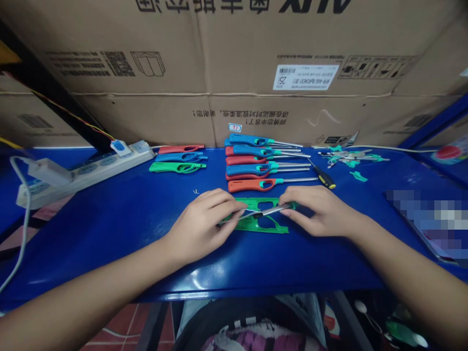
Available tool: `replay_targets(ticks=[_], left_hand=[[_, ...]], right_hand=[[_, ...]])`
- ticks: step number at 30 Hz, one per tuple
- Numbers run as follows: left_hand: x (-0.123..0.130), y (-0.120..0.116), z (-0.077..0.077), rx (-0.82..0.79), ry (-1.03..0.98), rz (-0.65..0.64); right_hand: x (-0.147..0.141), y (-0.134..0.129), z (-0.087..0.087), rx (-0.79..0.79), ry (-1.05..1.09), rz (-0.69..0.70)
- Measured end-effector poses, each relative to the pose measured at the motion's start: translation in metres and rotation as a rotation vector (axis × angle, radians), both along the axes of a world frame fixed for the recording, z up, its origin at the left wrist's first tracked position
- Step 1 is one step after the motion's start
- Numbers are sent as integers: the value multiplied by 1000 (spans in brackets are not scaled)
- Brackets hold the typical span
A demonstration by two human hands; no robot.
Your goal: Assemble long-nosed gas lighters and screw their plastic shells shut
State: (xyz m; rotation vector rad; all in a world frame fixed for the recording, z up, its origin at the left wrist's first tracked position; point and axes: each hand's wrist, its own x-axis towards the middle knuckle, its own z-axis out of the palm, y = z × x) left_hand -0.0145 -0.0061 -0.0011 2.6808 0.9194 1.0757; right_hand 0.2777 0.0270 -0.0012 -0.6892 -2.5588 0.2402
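Here, at the middle of a blue table (127, 239), we hold a metal tube (272, 210) and its thin wires (250, 215) over two green casing halves (268, 229). Our left hand (206, 219) pinches the wires, thumb and fingers nearly closed; our right hand (318, 209) grips the tube's right end in a similarly narrow pinch. Beyond the casing halves, toward the far edge, we see red, blue and orange lighters (250, 169) stacked in a column, their metal barrels pointing right, with a black-and-yellow screwdriver (323, 178) just beside the tips. Loose parts (351, 157) lie scattered near the far right corner. Left of the lighters, three more casings (177, 167), red, blue and green, sit side by side. A white power strip (87, 170) slants across the far left corner, and a large carton (175, 112) stands behind the far edge.
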Motion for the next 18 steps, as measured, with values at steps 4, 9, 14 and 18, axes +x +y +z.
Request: replay_targets(ticks=[4, 9, 14, 18], left_hand=[[1, -2, 0, -30, -8, -2], [-1, -3, -1, 8, 97, 10], [-1, -3, 0, 2, 132, -7], [0, -3, -2, -40, 146, 9]], right_hand=[[1, 3, -1, 54, -20, -39], [1, 3, -1, 68, -25, -45], [1, 3, -2, 67, -30, -43], [1, 3, -3, 69, -39, -46]])
